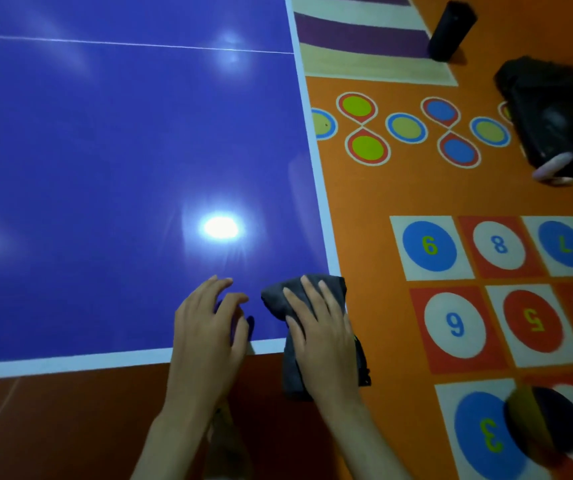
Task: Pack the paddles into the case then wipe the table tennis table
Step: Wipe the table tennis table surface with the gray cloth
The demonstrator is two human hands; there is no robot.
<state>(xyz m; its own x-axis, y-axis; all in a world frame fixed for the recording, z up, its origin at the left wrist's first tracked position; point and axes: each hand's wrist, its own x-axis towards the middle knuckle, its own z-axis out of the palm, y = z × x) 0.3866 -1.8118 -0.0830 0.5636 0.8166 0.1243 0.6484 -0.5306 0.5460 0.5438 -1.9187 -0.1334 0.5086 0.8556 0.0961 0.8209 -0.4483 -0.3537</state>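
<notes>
The table tennis table (122, 150) fills the left and centre of the view, its blue top bordered by a white edge line along the near side and the right side, the two meeting at the near right corner. A thin white line crosses the top far from the person, and a bright glare spot sits on the surface a little beyond the hands. The right hand (319, 327) lies flat on a grey cloth (274, 296) right at that corner, fingers straight and spread, pressing the cloth down; part of the cloth rests on the blue top and part hangs over the near edge below the palm. The left hand (208, 323) is just beside it, apart from the cloth, its fingers loosely curled with the tips at or near the blue surface and the wrist crossing the near white line; it holds nothing. The blue top stretches bare to the left and away from the hands. Beyond the right edge lies an orange floor (399, 192) with coloured circles and numbered squares. Well apart from the table, a black bag (555, 112) and a dark upright cylinder (451, 29) stand on the floor at the far right. A dark rounded thing (548, 424), too blurred to name, lies on the numbered squares at the near right.
</notes>
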